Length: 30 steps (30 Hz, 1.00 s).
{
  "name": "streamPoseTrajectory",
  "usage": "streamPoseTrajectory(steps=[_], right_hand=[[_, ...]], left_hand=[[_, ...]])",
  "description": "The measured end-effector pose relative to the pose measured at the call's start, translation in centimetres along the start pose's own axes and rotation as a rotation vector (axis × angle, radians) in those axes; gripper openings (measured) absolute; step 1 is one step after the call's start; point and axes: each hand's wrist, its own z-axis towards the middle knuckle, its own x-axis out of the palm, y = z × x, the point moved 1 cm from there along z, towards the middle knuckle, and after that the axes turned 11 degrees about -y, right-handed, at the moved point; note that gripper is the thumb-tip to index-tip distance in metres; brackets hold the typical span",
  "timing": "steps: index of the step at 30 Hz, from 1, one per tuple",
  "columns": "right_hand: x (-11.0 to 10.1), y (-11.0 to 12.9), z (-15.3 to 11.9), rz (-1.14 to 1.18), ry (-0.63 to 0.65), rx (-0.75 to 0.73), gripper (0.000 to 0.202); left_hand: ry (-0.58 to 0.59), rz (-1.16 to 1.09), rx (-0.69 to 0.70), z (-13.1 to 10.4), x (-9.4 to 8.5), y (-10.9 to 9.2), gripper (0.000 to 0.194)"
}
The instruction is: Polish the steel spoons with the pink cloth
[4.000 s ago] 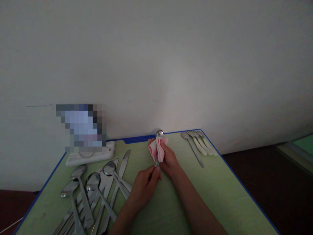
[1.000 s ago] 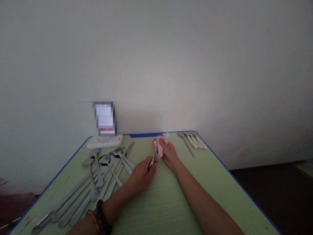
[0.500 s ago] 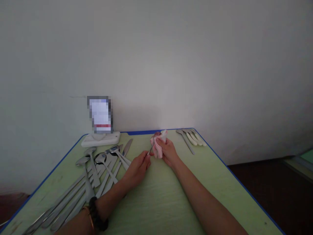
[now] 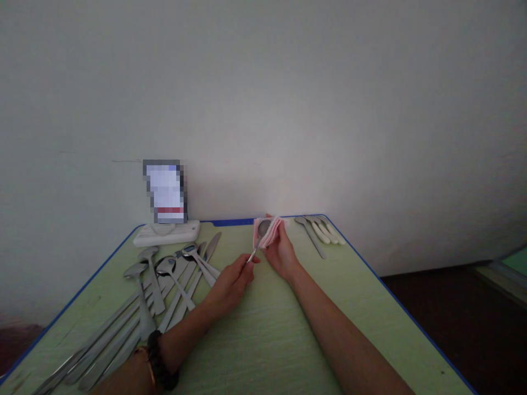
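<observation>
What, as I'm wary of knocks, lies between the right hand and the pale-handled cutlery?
The head view shows one metal spoon there, then green table up to the right hand.

Coarse blocks over the device [image 4: 165, 192], some cutlery handles [image 4: 147, 325] partly out of sight behind the left forearm [image 4: 187, 337]

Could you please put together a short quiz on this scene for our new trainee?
1. What does the left hand grip?
A) A knife
B) A spoon
C) A white cup
2. True or false: the right hand holds a pink-and-white cloth.
3. Fill in the blank: the pale-handled utensils lie near the far ____ corner of the green table.

Key: 1. B; 2. True; 3. right
</observation>
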Motion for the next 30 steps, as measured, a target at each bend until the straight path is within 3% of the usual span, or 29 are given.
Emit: streamPoseTrajectory(steps=[5, 10, 20, 30], right_hand=[[-0.2, 0.1, -0.1, -0.003, 0.017, 0.125, 0.025], [-0.3, -0.3, 0.0, -0.12, 0.03, 0.065, 0.016], [-0.1, -0.1, -0.4, -0.115, 0.047, 0.018, 0.023], [-0.3, -0.1, -0.5, -0.14, 0.113, 0.029, 0.018]], left_hand=[[-0.072, -0.052, -0.046, 0.0, 0.1, -0.4, 0.032], [-0.147, -0.067, -0.055, 0.0, 0.0, -1.0, 0.032], [-0.015, 0.159, 0.051, 0.1, -0.1, -1.0, 0.029], [0.02, 0.174, 0.031, -0.2, -0.1, -1.2, 0.026]])
